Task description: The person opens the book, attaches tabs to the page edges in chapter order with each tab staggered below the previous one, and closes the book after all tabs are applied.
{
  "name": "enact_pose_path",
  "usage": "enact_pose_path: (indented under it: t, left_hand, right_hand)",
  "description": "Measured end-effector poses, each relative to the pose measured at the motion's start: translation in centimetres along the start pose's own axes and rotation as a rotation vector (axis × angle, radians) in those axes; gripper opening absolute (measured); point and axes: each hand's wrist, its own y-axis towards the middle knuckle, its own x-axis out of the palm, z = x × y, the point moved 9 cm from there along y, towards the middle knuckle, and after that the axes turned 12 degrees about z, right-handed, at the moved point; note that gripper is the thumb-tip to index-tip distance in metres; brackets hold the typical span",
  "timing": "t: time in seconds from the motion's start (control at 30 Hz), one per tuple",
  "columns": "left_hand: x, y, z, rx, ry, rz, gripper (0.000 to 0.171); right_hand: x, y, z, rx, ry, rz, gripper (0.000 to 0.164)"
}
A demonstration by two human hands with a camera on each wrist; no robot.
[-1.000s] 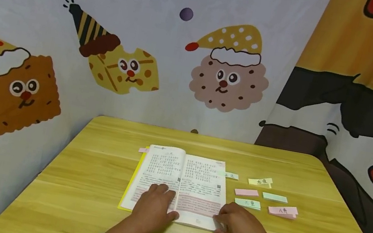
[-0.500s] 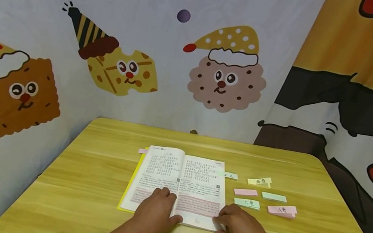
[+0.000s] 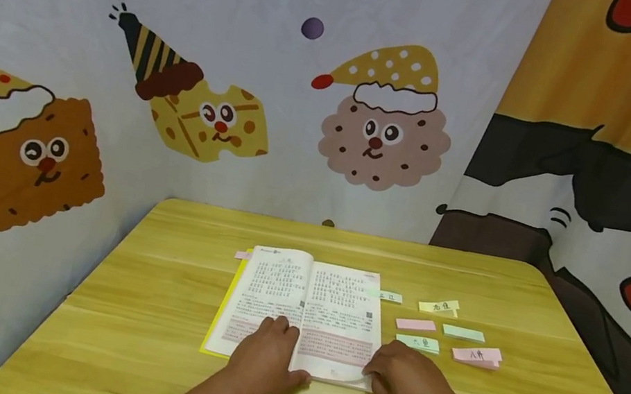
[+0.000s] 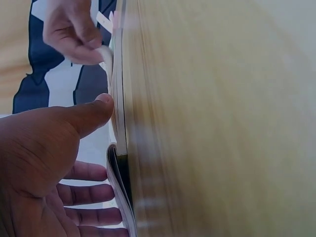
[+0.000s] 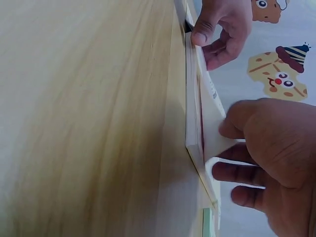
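An open book (image 3: 336, 320) with a yellow cover edge lies on the wooden table. My left hand (image 3: 265, 354) rests flat on the lower left page, its thumb across the bottom by the spine; in the left wrist view the left hand (image 4: 44, 163) shows spread, straight fingers on the book. At the lower right corner my right hand (image 3: 411, 386) pinches the corner of a page (image 5: 213, 123), lifted off the pages beneath, as the right wrist view shows. A pink tab (image 3: 242, 255) sticks out at the book's left, and a green labelled tab (image 3: 391, 297) at its right.
Right of the book lie several folded paper slips: a yellow slip (image 3: 439, 307), a plain pink slip (image 3: 415, 324), a plain green slip (image 3: 464, 334), a written green slip (image 3: 418, 344) and a written pink slip (image 3: 476, 356). A cartoon-printed cloth (image 3: 292, 150) hangs behind the table.
My right fingers have curled in and raised the right page's lower corner. My left hand has slid slightly right, its thumb now across the spine. The paper slips have stayed put.
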Motion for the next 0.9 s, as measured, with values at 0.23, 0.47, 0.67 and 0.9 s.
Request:
enact_pose_path:
  t: [0.23, 0.47, 0.67, 0.9]
  left_hand:
    - [0.2, 0.1, -0.1, -0.007, 0.020, 0.000, 0.064]
    - [0.3, 0.1, -0.1, -0.005, 0.020, -0.001, 0.059]
    - [0.0, 0.1, 0.0, 0.005, 0.034, 0.019, 0.049]
    - [-0.2, 0.4, -0.1, -0.026, 0.018, 0.039, 0.036]
  right_hand:
    - [-2.3, 1.2, -1.0, -0.071, -0.082, 0.251, 0.022]
    - [-3.4, 2.0, -1.8, -0.099, -0.084, 0.350, 0.024]
    - [-3.6, 2.2, -2.0, -0.098, -0.077, 0.376, 0.026]
    - [-4.0, 2.0, -2.0, -0.085, -0.094, 0.435, 0.058]
